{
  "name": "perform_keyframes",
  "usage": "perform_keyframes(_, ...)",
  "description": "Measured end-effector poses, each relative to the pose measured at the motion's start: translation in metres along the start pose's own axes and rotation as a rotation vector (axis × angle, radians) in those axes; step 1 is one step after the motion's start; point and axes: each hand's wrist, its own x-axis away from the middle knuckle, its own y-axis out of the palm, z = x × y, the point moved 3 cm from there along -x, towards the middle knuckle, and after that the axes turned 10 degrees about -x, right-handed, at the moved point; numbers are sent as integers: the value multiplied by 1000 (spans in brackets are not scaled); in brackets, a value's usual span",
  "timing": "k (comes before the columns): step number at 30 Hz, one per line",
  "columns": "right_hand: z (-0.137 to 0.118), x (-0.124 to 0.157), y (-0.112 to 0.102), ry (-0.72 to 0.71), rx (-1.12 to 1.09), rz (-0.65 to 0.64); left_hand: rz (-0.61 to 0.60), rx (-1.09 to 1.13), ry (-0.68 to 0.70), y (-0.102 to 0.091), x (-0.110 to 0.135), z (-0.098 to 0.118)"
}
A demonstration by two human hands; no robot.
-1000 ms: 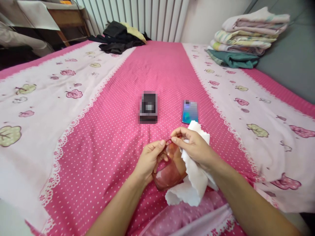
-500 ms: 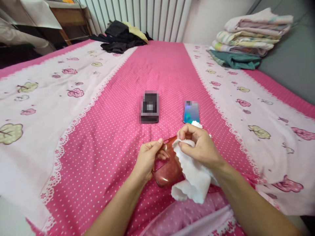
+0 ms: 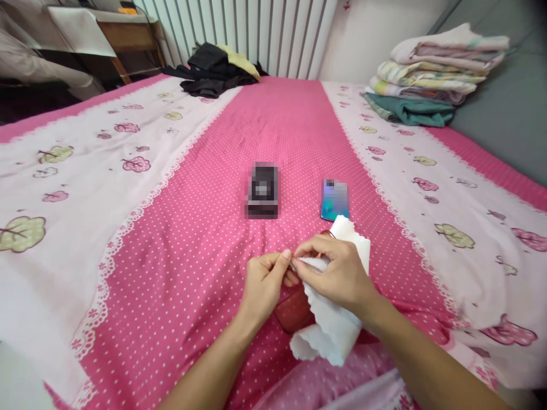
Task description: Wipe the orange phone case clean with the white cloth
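A clear reddish phone case (image 3: 294,312) is gripped along its left edge by my left hand (image 3: 267,285), thumb on top and fingers underneath. My right hand (image 3: 335,272) pinches a white cloth (image 3: 335,330) with scalloped edges against the case's edge, close to my left thumb. The cloth drapes over the right part of the case and hides much of it. Just beyond my hands lies a blue phone (image 3: 334,200), back side up. Left of the phone, a dark box (image 3: 262,191) rests on the bed; its top is blurred.
The bed (image 3: 205,228) has a pink dotted sheet with white patterned bands. Dark clothes (image 3: 209,68) lie at its far left end, and folded bedding (image 3: 436,74) is stacked at the far right. A white radiator (image 3: 243,34) and a wooden desk (image 3: 128,37) stand behind.
My right hand has moved left with the cloth, up to my left thumb. The phone case has tilted, showing less of its face. The whole view has shifted slightly.
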Motion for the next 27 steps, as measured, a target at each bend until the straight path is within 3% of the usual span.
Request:
perform_keyframes(9, 9, -2, 3, 228, -197, -78, -23, -35, 44, 1, 2, 3)
perform_keyframes(23, 21, -6, -6, 252, -354, -6, -47, 68, 20, 0, 3, 9)
perform_keyframes(27, 9, -5, -7, 174, -231, -3, -19, 113, 0, 0, 2, 10)
